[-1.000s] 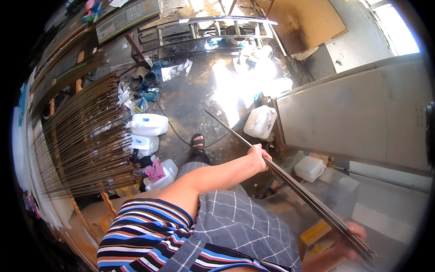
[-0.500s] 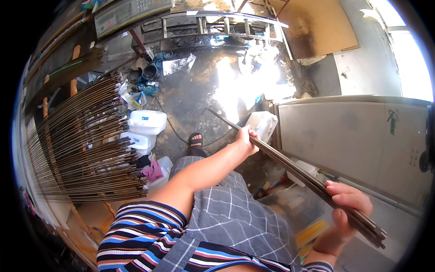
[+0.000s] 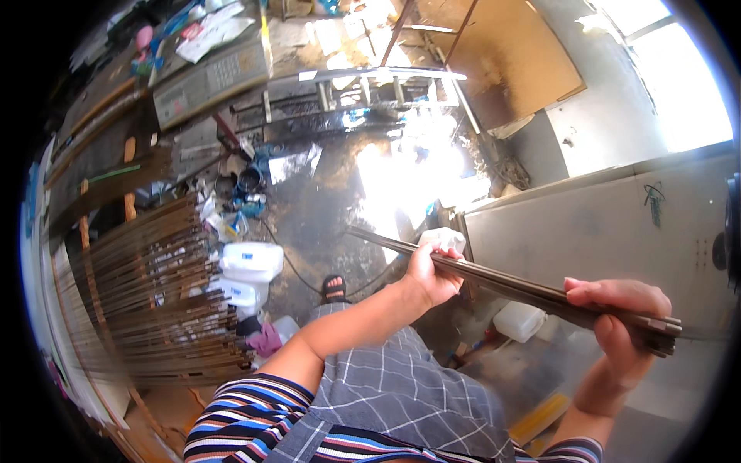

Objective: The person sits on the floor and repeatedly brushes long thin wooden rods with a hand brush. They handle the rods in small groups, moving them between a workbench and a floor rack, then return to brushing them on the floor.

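Note:
A bundle of long thin brown metal rods (image 3: 519,292) slants across in front of me, its far ends by the bright floor and its near ends at the right. My left hand (image 3: 436,275) is wrapped round the bundle toward its far part. Close to the near ends, my right hand (image 3: 621,309) grips the same bundle, thumb below and fingers on top. At my left lies a wide stack of similar rods (image 3: 154,301) on wooden bars, with neither hand touching it.
White plastic jugs (image 3: 251,262) stand beside the stack, near a purple cloth (image 3: 266,339). Another white jug (image 3: 519,320) sits below the held rods. A pale panel (image 3: 587,247) borders the right side. A ladder (image 3: 370,76) lies across the far floor, and a dark hose (image 3: 289,266) crosses it nearer.
The held bundle has swung nearer to level as my right hand rose and moved right. My left hand has shifted slightly down and right in view, still holding the rods.

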The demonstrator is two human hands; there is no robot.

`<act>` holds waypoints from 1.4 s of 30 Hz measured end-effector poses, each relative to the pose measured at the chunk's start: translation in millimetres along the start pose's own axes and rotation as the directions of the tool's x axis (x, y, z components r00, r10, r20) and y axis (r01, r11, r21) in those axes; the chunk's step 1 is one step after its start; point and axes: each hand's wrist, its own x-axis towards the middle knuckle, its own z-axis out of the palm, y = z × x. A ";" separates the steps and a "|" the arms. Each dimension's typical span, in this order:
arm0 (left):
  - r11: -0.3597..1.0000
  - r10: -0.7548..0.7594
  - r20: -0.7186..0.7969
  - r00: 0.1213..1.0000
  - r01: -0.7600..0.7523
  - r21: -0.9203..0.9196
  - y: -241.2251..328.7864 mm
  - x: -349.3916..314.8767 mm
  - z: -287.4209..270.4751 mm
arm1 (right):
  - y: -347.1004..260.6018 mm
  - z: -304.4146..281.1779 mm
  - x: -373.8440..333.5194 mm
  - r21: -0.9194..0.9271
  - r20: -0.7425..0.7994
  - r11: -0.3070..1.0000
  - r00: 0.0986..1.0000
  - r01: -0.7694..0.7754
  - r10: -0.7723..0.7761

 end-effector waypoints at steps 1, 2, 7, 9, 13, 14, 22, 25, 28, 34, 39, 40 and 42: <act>0.998 -0.051 -0.046 0.998 0.053 0.038 -6.8 -3.4 11.2 | -3.8 -10.7 -6.0 -0.013 0.020 1.000 1.000 0.011 -0.010; 0.991 -0.130 0.019 0.991 0.130 0.032 -20.2 -5.7 17.9 | -10.4 -24.2 -13.1 -0.031 0.037 0.999 0.999 0.017 -0.016; 0.927 -0.348 0.105 0.932 0.325 0.190 -79.9 -6.6 78.1 | -16.8 -107.4 -82.6 -0.181 0.286 0.911 0.906 0.371 -0.312; 0.873 -0.450 0.120 0.885 0.408 0.268 -96.4 12.6 106.1 | -21.2 -106.0 -105.8 -0.301 0.247 0.888 0.928 0.347 -0.279; 0.718 -0.461 0.086 0.883 0.315 0.621 -97.5 87.0 157.7 | 86.0 -55.0 -170.0 -0.559 0.053 0.794 0.966 0.238 -0.253; 0.646 -0.421 0.050 0.906 0.261 0.718 -79.8 115.3 164.9 | 117.9 -32.9 -174.4 -0.612 0.057 0.774 0.986 0.161 -0.160; -0.517 0.336 0.436 0.835 -0.224 0.826 94.1 141.4 136.6 | 211.9 16.3 -147.8 -0.555 0.099 0.668 0.758 -0.496 0.645; -0.757 0.377 0.601 0.705 -0.139 0.638 149.8 108.8 126.5 | 216.6 29.4 -73.2 -0.646 0.245 0.705 0.796 -0.291 0.553; -0.837 0.411 0.625 0.664 0.003 0.547 188.6 72.2 131.9 | 235.7 53.0 14.2 -0.711 0.285 0.699 0.940 0.076 0.188; -0.865 0.479 0.620 0.622 0.213 0.455 254.7 56.3 142.6 | 265.7 73.6 231.5 -0.879 0.126 0.427 0.968 0.211 -0.218; -0.893 0.443 0.640 0.628 0.248 0.374 333.9 115.9 142.5 | 398.9 119.9 390.0 -0.876 0.405 0.273 0.914 0.397 -0.029; -0.896 0.437 0.624 0.648 0.251 0.367 349.5 131.5 148.4 | 436.1 130.9 419.9 -0.865 0.463 0.247 0.885 0.437 0.055; -0.884 0.463 0.594 0.658 0.295 0.363 382.6 156.0 170.9 | 505.7 151.8 464.5 -0.701 0.671 0.297 0.741 0.648 -0.033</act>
